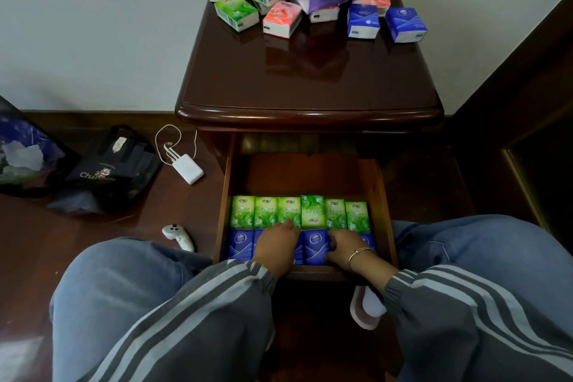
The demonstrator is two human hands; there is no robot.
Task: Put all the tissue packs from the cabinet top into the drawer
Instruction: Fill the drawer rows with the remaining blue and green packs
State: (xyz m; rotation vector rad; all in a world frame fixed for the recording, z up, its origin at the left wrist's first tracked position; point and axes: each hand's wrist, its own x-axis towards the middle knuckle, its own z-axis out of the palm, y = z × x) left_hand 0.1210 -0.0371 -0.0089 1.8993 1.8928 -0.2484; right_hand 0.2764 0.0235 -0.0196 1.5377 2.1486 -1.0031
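Beyond striped sleeves (242, 276), pressed left hand (277, 243) flat on blue row (240, 245) in drawer (224, 195); pinched blue pack (314, 246) with right hand (342, 246). Filled green row (266, 211) behind; had heap of packs (282, 18) waiting on cabinet top (310, 77).

Dark wooden drawer (304, 177): pulled fully open below the glossy dark brown wooden cabinet top (310, 77). Drawer contents, front half:
- one row of six green plastic-wrapped tissue packs (266, 211), side by side and touching, the fourth set slightly higher
- one row of blue plastic-wrapped tissue packs (240, 245) against the drawer front, partly hidden

Cabinet top, rear edge: loose pink packs (282, 17), loose green packs (237, 12) and loose blue packs (406, 23), lying tilted and clustered
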